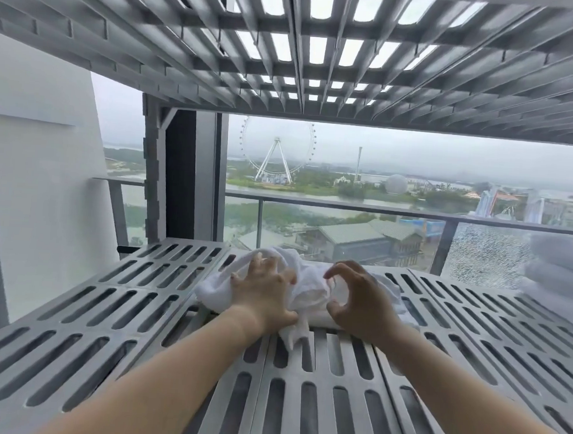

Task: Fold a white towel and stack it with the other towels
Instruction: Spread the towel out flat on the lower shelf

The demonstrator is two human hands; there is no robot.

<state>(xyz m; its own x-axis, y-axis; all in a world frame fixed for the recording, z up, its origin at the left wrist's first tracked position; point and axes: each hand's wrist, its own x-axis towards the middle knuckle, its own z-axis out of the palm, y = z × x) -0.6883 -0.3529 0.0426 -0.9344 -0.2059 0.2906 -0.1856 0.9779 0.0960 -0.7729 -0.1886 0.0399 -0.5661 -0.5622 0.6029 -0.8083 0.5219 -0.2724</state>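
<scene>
A crumpled white cloth towel (311,279) lies bunched in the middle of the grey slotted metal shelf (102,305), towards its far edge, with one loose corner trailing near over the slots. The left hand (263,289) grips the left part of the bunch, its fingers (258,265) spread and bent into the cloth. The right hand (360,303) sits at the right part with thumb and forefinger curved wide apart in a C, not closed on anything.

The pile of folded white towels (559,269) stands at the far right of the shelf, well apart and blurred.

The towel is not yet spread, so the folding is barely begun. The risks as I judge them:
- the trailing corner could sag into a slot and snag when pulled
- grabbing folds instead of true edges would leave a lumpy, crooked fold
- a hard shake near the far edge could send cloth off the shelf
</scene>
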